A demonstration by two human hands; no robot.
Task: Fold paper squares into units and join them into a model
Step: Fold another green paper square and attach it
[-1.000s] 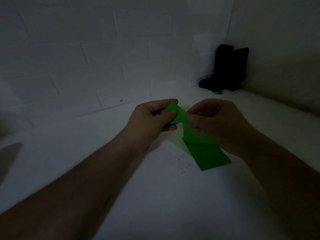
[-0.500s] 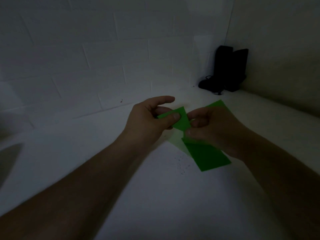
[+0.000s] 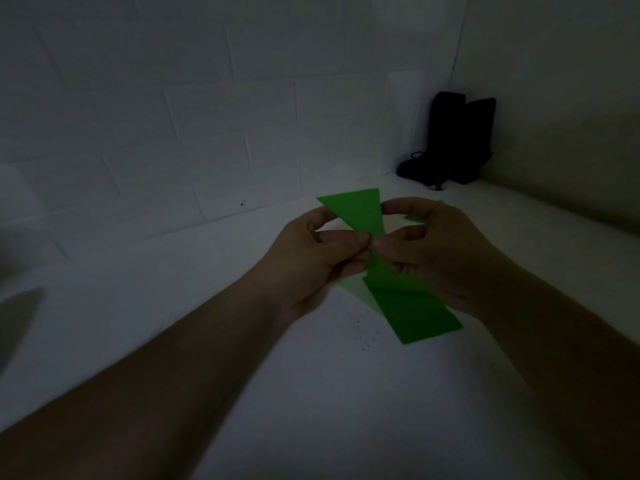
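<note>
A green folded paper unit (image 3: 360, 213) is held in the air over the white table (image 3: 311, 393). My left hand (image 3: 322, 251) pinches it between thumb and fingers at its narrow middle. My right hand (image 3: 429, 247) pinches the same spot from the right, thumb tip against the left thumb. A wide triangular flap sticks up above both hands. More green paper (image 3: 415, 313) shows below the hands as a flat strip with a paler sheet under it; whether this lower piece is joined to the held unit cannot be told. A small green corner (image 3: 415, 219) peeks out behind my right fingers.
A black object (image 3: 450, 140) stands in the far right corner against the white brick wall (image 3: 173, 116). Small dark specks (image 3: 363, 327) lie on the table below the paper. The scene is dim.
The upper green flap has swung up and now stands wide above both hands. My thumbs have closed together at the paper's middle. The lower strip has stayed in place.
</note>
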